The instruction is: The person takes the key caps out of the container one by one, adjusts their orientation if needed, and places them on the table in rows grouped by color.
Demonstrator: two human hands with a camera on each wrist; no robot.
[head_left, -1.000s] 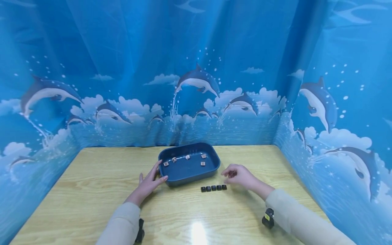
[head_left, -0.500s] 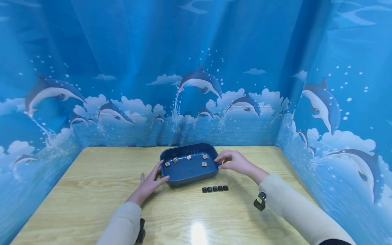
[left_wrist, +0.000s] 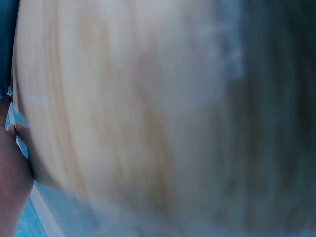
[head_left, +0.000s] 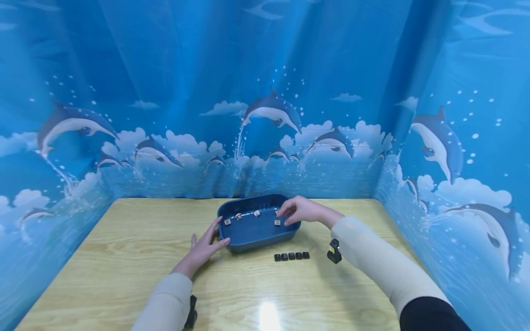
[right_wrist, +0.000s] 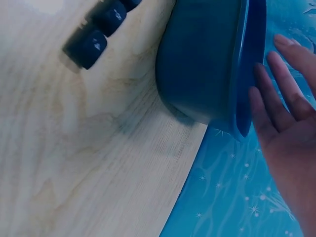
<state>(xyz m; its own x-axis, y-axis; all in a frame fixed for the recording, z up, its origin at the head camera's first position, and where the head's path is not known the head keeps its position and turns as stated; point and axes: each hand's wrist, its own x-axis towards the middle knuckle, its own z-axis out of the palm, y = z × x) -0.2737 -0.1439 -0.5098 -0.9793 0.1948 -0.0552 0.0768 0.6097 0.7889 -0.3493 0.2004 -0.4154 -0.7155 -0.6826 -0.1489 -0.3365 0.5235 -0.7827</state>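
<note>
A dark blue plastic basin stands on the table. My left hand rests against its left end, fingers spread along the rim and thumb at the front side. In the left wrist view only a blurred part of that hand shows at the left edge. My right hand reaches over the basin's right end, fingers loosely bent and apart. The right wrist view shows nothing between them. Below the fingertips lies a pale keycap with dark markings; another behind it is partly hidden. More pale keycaps lie toward the left inside.
In front of the basin, several black keycaps with light markings stand in a straight row on the wooden table. A blue dolphin-print curtain closes off the back and sides.
My right hand has moved from beside the row of black keycaps, up and left past the basin's right rim to over its inside. The left hand stays at the basin.
</note>
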